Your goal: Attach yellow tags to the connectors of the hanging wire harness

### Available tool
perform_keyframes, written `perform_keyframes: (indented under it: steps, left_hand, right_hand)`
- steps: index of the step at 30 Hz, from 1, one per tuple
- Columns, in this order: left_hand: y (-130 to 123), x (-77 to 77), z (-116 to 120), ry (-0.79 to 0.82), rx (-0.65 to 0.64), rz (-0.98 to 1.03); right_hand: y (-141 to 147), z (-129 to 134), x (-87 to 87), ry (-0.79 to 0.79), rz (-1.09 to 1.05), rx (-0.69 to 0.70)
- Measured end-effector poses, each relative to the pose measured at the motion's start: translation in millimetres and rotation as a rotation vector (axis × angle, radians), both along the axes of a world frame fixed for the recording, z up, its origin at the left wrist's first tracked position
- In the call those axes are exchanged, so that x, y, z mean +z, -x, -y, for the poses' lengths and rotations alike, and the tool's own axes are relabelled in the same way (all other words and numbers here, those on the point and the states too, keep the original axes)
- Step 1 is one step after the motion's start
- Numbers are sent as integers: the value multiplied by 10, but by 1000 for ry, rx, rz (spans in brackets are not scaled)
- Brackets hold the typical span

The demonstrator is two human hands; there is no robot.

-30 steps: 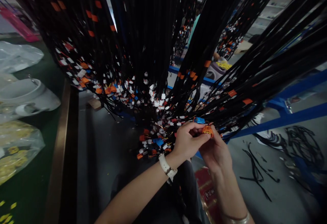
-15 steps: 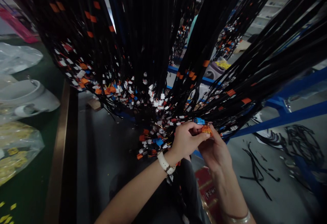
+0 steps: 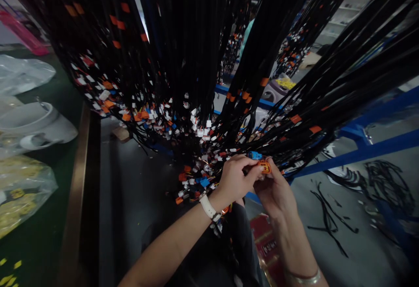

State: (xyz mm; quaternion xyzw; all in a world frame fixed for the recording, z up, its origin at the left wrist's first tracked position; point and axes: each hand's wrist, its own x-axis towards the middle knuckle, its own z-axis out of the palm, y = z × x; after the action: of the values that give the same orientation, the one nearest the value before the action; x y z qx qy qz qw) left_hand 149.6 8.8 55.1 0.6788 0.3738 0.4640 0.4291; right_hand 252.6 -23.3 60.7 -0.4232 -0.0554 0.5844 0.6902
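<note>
An orange wire connector [image 3: 264, 167] with some yellow in its face sits between my two hands. My left hand [image 3: 236, 177], with a white watch on its wrist, is closed, its thumb against the connector's near side. Fingers of my right hand [image 3: 277, 193] are curled round the connector from the right and below; part of that grip is hidden. Just behind it, above my left fingertips, is a blue connector [image 3: 255, 155]. Black cable bundles [image 3: 199, 46] hang in front of me, ending in several white, orange, blue and red connectors [image 3: 201, 129].
Blue frame bars [image 3: 369, 147] cross on the right. Loose black cables [image 3: 327, 221] lie on the grey floor. At left, a green surface [image 3: 62, 173] with a metal edge bears a white tub [image 3: 36, 119] and a plastic bag of yellow parts [image 3: 26, 186]. A red printed box [image 3: 268, 245] lies below my hands.
The orange connector has turned, so its yellow-marked face now shows towards me. My left thumb has drawn back slightly to the left. My right hand has barely moved.
</note>
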Motion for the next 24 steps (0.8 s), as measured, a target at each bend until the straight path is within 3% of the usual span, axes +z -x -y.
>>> perform_keyframes:
  steps: [4, 9, 12, 14, 17, 21, 24]
  left_hand:
    - [36, -45, -29, 191, -90, 134]
    - [135, -98, -116, 275, 65, 224]
    - [171, -97, -153, 338, 61, 230]
    - [169, -83, -147, 423, -8, 243]
    - [148, -56, -93, 550, -216, 252]
    - [142, -9, 1, 605, -514, 239]
    - [155, 33, 26, 602, -538, 221]
  right_hand:
    - [-59, 30, -5, 10, -5, 70]
    - [-311, 173, -58, 32, -82, 224]
    - [-457, 277, -66, 9, -138, 315]
    - [-500, 332, -42, 3, -135, 327]
    - [-486, 373, 18, 23, -64, 344]
    - [-412, 367, 59, 64, 198, 361]
    - [-384, 369, 22, 16, 413, 417]
